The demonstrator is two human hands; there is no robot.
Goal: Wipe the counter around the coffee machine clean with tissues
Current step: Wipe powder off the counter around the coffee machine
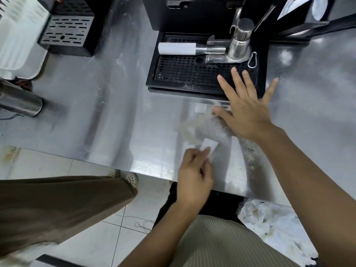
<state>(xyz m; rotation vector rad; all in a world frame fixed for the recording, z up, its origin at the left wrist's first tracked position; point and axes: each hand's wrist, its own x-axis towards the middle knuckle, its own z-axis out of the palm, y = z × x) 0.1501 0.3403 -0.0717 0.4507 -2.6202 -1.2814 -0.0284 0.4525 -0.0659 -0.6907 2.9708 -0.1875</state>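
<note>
Pinching small flat white tissue (209, 145) on counter (96, 116) w/ left hand (194, 177); right hand (248, 114) fingers (238, 80) splayed wide.

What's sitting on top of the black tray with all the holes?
A white-handled metal scoop, a steel jug, a clip. The right hand hides the tray near its corner.

The coffee machine (192, 14) runs off the top edge, and the left hand (194, 176) hides part of the blurred tissue (209, 145).
</note>
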